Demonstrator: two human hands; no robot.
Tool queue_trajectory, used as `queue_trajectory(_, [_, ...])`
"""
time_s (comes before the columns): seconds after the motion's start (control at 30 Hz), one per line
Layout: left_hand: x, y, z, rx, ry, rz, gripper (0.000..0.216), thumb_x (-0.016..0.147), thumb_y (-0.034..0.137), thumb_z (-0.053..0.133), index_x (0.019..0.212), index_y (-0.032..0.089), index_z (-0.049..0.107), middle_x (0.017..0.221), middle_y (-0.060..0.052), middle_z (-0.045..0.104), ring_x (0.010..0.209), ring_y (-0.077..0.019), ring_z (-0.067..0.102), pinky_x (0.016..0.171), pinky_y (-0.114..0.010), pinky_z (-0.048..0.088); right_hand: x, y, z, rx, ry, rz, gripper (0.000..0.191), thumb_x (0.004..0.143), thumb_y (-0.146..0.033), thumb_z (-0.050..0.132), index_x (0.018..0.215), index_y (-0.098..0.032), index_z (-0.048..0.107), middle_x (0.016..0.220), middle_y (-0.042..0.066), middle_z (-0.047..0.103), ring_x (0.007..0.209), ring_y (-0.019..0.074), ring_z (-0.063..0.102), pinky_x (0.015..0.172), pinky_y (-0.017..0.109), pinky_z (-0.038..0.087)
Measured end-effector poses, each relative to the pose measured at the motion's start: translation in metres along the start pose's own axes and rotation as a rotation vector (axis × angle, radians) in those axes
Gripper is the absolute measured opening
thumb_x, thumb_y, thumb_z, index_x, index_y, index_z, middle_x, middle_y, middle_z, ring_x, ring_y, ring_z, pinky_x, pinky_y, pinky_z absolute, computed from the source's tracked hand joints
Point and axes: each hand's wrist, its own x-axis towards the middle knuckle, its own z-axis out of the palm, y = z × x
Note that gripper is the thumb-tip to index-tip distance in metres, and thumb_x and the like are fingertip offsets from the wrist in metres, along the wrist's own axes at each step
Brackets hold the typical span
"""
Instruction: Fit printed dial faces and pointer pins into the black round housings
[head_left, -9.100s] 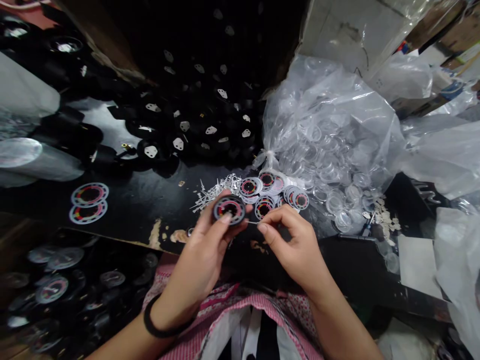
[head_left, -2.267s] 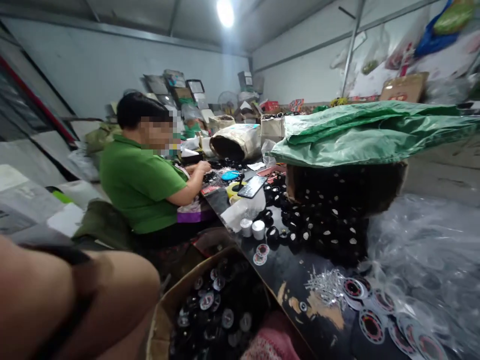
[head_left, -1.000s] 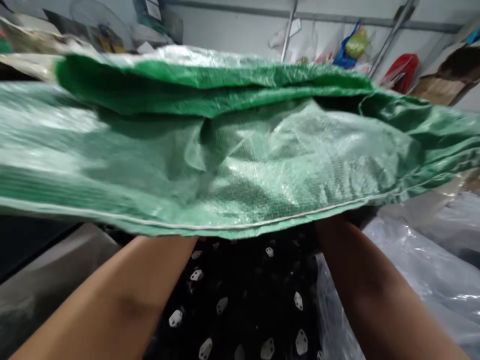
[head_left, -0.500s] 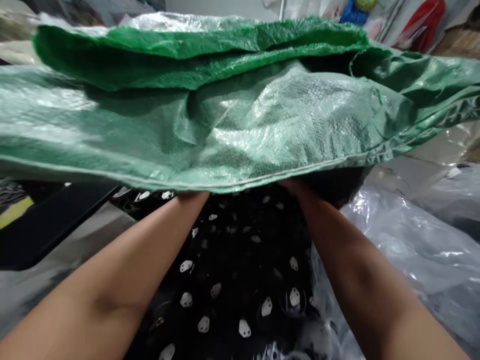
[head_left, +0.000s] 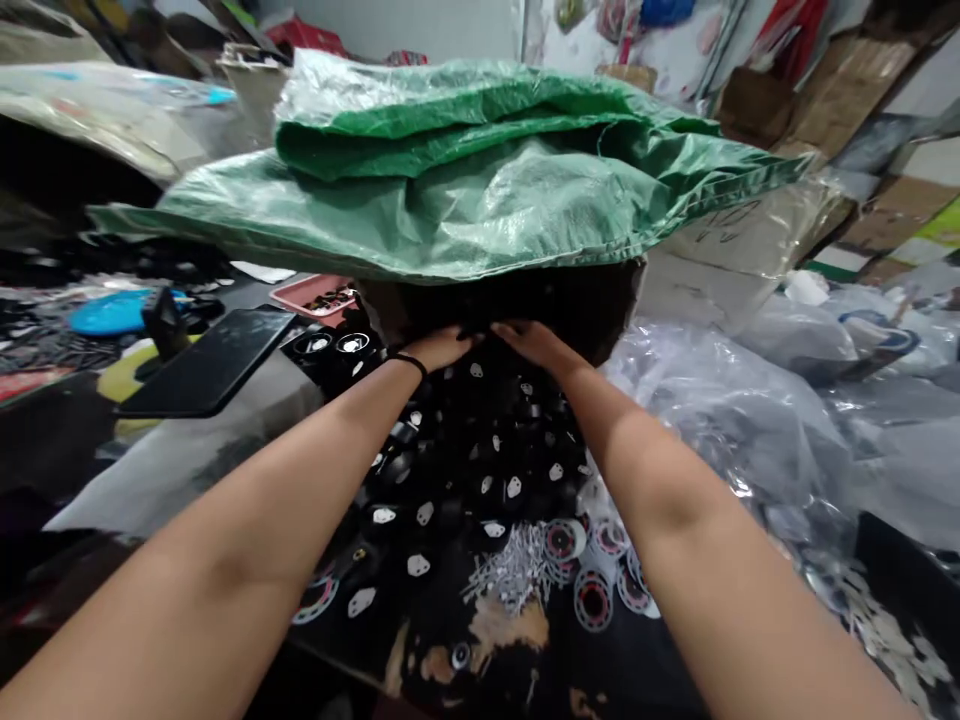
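Many black casings [head_left: 450, 515] with pierced white plates [head_left: 514, 487]

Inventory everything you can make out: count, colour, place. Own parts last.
Sheet: one, green, over carton
Carton: one, brown, beyond table front
Table: one, black, foreground
Black parts: many, black, before carton
Phone: one, black, left
Tray: one, pink, left of carton
Round item: one, blue, far left
Pins: many, white, table front
Dials: several, grey-red, mostly right of pins
Plastic bags: several, clear, right
Left hand: one, bare, carton's opening
Right hand: one, bare, beside left
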Motion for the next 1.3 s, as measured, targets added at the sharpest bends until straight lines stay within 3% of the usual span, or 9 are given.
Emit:
queue_trajectory(0.1, [-0.045, 0.022, -0.016, -0.061, 0.125, 0.028, 0.032, 0.099, 0.035, 0.055, 0.125, 0.019, 0.063, 0.132, -0.011, 0.065, 0.123, -0.0269, 0.061, 0.105, -0.048, 0.047, -0.045, -0.03, -0.012, 0.055, 0.059, -0.012, 0.031, 0.1, -0.033, 0.053, 0.114, -0.012, 0.07, 0.114, 0.011, 0.073, 0.113, 0.023, 0.066, 0.1, 0.035, 0.047])
queue_trajectory(0.23, [-0.186, 0.018, -0.026, -0.149, 0.289, 0.121, 0.04, 0.104, 0.041, 0.036, 0.133, 0.025, 0.06, 0.132, -0.005, 0.069, 0.123, -0.0203, 0.062, 0.109, -0.035, 0.044, -0.173, -0.06, -0.027, 0.268, 0.072, -0.14, 0.031, 0.1, -0.038, 0.052, 0.113, -0.017, 0.07, 0.103, 0.006, 0.076, 0.099, 0.0165, 0.07, 0.092, 0.028, 0.05])
queue_trajectory(0.33, [-0.303, -0.013, 0.0, -0.087, 0.496, 0.11, 0.036, 0.101, 0.038, 0.047, 0.132, 0.027, 0.061, 0.134, -0.006, 0.068, 0.128, -0.0243, 0.059, 0.111, -0.038, 0.043, -0.286, -0.052, -0.023, 0.389, -0.129, -0.062, 0.028, 0.098, -0.042, 0.054, 0.105, -0.023, 0.073, 0.086, 0.001, 0.074, 0.083, 0.0156, 0.069, 0.081, 0.028, 0.052])
queue_trajectory(0.43, [-0.36, -0.048, 0.044, 0.204, 0.439, 0.042, 0.057, 0.1, 0.042, 0.048, 0.151, 0.019, 0.039, 0.157, -0.019, 0.043, 0.148, -0.0318, 0.036, 0.119, -0.053, 0.03, -0.358, -0.032, -0.002, 0.43, -0.165, 0.156, 0.034, 0.097, -0.047, 0.053, 0.098, -0.022, 0.074, 0.08, 0.003, 0.074, 0.08, 0.018, 0.069, 0.077, 0.031, 0.051])
queue_trajectory(0.53, [-0.349, -0.063, 0.077, 0.29, 0.372, 0.057, 0.07, 0.094, 0.048, 0.058, 0.153, 0.017, 0.038, 0.167, -0.021, 0.022, 0.154, -0.0392, 0.016, 0.12, -0.062, 0.019, -0.384, -0.024, 0.017, 0.433, -0.17, 0.224, 0.037, 0.096, -0.05, 0.052, 0.097, -0.02, 0.074, 0.08, 0.004, 0.073, 0.079, 0.0191, 0.068, 0.077, 0.032, 0.05])
queue_trajectory(0.77, [-0.28, -0.058, 0.09, 0.326, 0.312, 0.13, 0.053, 0.096, 0.034, 0.054, 0.146, 0.016, 0.05, 0.162, -0.02, 0.035, 0.151, -0.042, 0.024, 0.118, -0.067, 0.016, -0.405, -0.026, 0.024, 0.482, -0.182, 0.262, 0.041, 0.095, -0.052, 0.053, 0.098, -0.017, 0.072, 0.081, 0.006, 0.073, 0.079, 0.0196, 0.068, 0.078, 0.031, 0.05])
queue_trajectory(0.9, [-0.285, -0.066, 0.086, 0.3, 0.338, 0.142, 0.059, 0.095, 0.038, 0.056, 0.148, 0.015, 0.046, 0.16, -0.023, 0.036, 0.149, -0.0418, 0.028, 0.117, -0.069, 0.019, -0.418, -0.015, 0.029, 0.501, -0.175, 0.315, 0.045, 0.094, -0.056, 0.052, 0.098, -0.016, 0.072, 0.081, 0.007, 0.072, 0.078, 0.0204, 0.068, 0.077, 0.033, 0.05])
queue_trajectory(1.1, [-0.294, -0.074, 0.084, 0.225, 0.414, 0.119, 0.048, 0.098, 0.033, 0.048, 0.142, 0.013, 0.048, 0.143, -0.021, 0.057, 0.139, -0.0328, 0.047, 0.119, -0.057, 0.027, -0.418, -0.002, 0.034, 0.531, -0.189, 0.338, 0.049, 0.092, -0.061, 0.053, 0.097, -0.016, 0.072, 0.081, 0.007, 0.071, 0.077, 0.0205, 0.067, 0.076, 0.033, 0.049])
queue_trajectory(1.3, [-0.321, -0.032, 0.074, 0.133, 0.441, 0.097, 0.057, 0.095, 0.04, 0.056, 0.146, 0.017, 0.044, 0.14, -0.021, 0.059, 0.134, -0.0347, 0.052, 0.112, -0.057, 0.039, -0.409, -0.002, 0.032, 0.624, -0.187, 0.309, 0.043, 0.093, -0.056, 0.054, 0.104, -0.017, 0.069, 0.08, 0.004, 0.068, 0.075, 0.0173, 0.064, 0.077, 0.032, 0.049])
